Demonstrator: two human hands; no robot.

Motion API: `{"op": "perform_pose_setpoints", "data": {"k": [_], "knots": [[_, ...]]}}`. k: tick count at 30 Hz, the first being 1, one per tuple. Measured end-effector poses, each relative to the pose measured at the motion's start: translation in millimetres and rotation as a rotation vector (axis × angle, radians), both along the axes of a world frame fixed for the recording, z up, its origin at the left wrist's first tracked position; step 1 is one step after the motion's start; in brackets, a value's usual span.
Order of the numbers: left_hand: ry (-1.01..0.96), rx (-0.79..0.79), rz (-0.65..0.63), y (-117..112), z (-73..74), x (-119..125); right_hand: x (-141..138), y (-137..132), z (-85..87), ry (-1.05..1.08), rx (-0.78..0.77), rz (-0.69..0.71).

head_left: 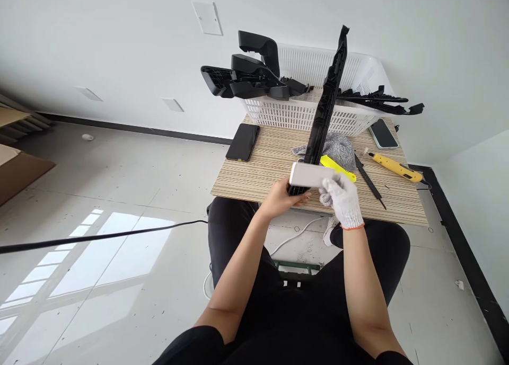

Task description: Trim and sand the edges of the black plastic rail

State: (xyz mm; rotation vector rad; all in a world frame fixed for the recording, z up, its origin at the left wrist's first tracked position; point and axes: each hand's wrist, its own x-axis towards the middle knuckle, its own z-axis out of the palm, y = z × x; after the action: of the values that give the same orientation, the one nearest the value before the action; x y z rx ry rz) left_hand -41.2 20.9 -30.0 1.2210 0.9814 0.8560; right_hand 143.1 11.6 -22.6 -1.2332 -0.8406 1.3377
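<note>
My bare left hand (275,199) is closed round the lower end of a long black plastic trim piece (324,108), which stands up at a slant over the board table. In a white knit glove, my right hand (342,198) pinches a flat whitish rectangular block (309,175). The block lies across the front of the trim near its lower end; whether the two touch I cannot tell. Just behind the glove are a bright yellow toothed scraper (338,167) and a crumpled grey cloth (340,150). A thin dark tool with a pointed tip (370,184) lies to the right.
A white plastic basket (274,113) at the table's back holds several black plastic parts (254,73), some overhanging its rim. A black phone (243,141) lies left, another phone (383,134) right. A yellow corded hand tool (395,167) rests near the right edge of the table (254,177).
</note>
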Motion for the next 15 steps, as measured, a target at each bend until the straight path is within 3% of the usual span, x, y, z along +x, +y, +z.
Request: {"op": "perform_pose_setpoints", "data": {"k": [3, 7, 12, 15], "knots": [[-0.042, -0.009, 0.007, 0.2, -1.9, -0.7, 4.2, 0.5, -0.3, 0.024, 0.04, -0.125], [-0.054, -0.004, -0.012, 0.2, -3.3, -1.4, 5.4, -1.8, 0.0, 0.014, 0.025, 0.009], [-0.029, 0.001, -0.006, 0.4, -3.1, -2.0, 8.3, -4.8, 1.7, -0.006, 0.095, -0.091], [-0.018, -0.004, -0.014, 0.3, -1.4, -1.7, 9.1, -5.3, 1.1, -0.042, 0.096, 0.002]]}}
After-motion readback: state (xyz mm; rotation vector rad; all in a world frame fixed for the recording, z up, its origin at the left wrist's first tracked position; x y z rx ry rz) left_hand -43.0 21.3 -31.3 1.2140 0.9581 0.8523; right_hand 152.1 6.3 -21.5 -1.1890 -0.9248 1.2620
